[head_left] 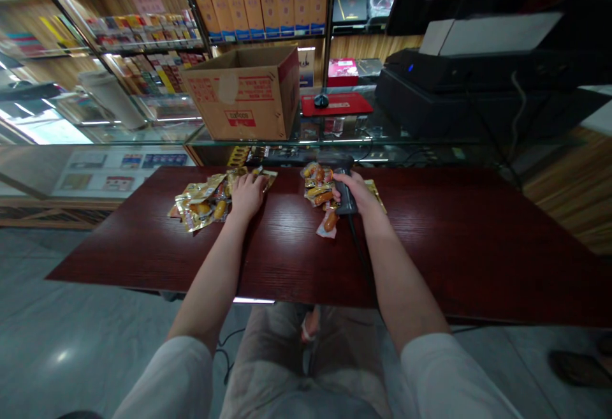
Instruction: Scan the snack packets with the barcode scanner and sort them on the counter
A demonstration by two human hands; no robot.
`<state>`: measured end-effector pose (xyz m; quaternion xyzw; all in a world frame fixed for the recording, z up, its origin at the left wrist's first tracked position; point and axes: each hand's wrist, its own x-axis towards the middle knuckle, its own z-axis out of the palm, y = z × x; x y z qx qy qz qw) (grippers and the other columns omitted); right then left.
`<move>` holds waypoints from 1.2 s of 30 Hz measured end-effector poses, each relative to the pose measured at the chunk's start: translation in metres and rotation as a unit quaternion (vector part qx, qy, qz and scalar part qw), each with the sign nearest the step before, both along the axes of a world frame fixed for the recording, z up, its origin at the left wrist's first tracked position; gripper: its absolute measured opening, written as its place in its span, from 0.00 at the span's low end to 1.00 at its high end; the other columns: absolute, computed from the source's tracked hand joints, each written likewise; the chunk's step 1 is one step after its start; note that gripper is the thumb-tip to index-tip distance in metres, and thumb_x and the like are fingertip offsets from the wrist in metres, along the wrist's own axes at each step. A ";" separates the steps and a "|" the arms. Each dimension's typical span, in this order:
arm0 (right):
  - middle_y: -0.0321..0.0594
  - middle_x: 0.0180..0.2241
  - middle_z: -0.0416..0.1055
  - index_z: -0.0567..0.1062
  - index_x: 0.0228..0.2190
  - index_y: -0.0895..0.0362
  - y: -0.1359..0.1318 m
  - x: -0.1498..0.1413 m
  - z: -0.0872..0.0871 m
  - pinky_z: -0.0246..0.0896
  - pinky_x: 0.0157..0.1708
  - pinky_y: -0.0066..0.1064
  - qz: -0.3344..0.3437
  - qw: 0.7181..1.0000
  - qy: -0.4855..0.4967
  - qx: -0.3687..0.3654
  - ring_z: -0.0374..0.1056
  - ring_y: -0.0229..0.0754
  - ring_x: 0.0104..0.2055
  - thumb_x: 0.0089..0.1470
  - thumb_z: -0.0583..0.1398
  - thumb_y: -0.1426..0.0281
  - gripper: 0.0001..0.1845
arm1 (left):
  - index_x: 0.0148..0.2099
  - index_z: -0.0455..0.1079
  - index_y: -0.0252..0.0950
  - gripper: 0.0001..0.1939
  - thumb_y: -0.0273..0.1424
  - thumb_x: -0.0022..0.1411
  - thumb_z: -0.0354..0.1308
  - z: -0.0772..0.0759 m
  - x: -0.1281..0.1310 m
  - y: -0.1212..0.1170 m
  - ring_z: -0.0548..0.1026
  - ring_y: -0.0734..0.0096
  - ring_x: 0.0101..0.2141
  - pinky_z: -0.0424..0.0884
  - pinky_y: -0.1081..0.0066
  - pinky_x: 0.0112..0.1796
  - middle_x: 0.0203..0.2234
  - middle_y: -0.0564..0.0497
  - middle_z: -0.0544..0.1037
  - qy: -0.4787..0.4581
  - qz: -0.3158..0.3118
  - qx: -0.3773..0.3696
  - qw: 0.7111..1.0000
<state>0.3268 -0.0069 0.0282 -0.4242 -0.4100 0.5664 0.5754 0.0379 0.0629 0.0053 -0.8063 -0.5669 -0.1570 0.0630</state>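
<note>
The right hand has its fingers closed around the black scanner, and its cable could, I think, drag the loose packet of the right heap if pulled sideways. The left hand lies on the left heap (whether its fingers grip, I cannot tell), where a careless push could make glossy wrappers slide. Both heaps are near the far edge of the table, with open wood between them and toward the person.
</note>
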 end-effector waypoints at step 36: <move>0.29 0.14 0.65 0.70 0.31 0.54 -0.005 0.016 0.002 0.54 0.16 0.28 -0.033 0.997 -0.058 -0.038 0.59 0.35 0.15 0.41 0.69 0.54 0.22 | 0.28 0.78 0.38 0.18 0.49 0.54 0.65 0.000 0.113 0.022 0.66 0.35 0.58 0.61 0.45 0.55 0.44 0.41 0.81 -0.199 0.027 -0.287 0.937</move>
